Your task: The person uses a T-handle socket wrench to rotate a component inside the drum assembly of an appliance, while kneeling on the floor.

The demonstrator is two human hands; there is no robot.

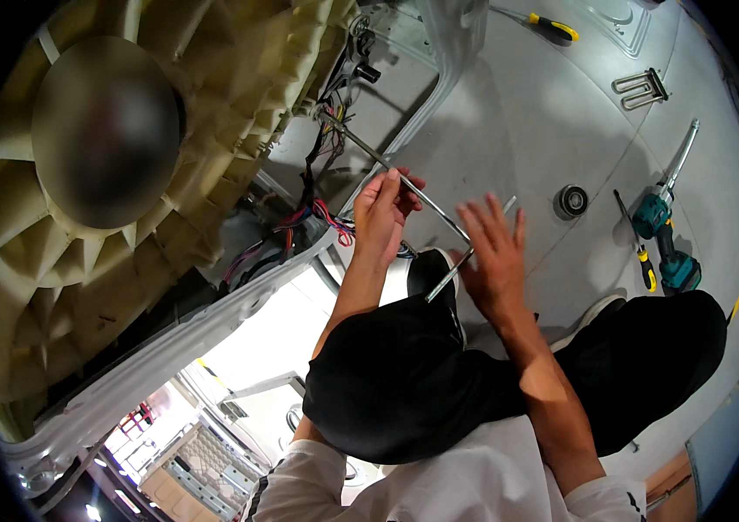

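Observation:
My left hand (380, 217) is closed around a long metal rod (423, 193); the rod runs from the edge of the cream plastic ribbed tub (126, 248) down to a metal crossbar (448, 283) that forms a T-shaped handle. Beside that crossbar my right hand (491, 257) has its fingers spread and raised, slightly blurred; whether its palm touches the bar is hidden. Coloured wires (339, 222) hang beside my left hand, inside a grey metal cabinet frame (169, 344).
On the grey floor at right lie a bearing (572, 202), a yellow-black screwdriver (646, 265), a teal drill with a long attachment (678, 270), a looped metal heating element (639, 90) and, higher up, another screwdriver (552, 26). My black-clad knees (648, 365) are bent below.

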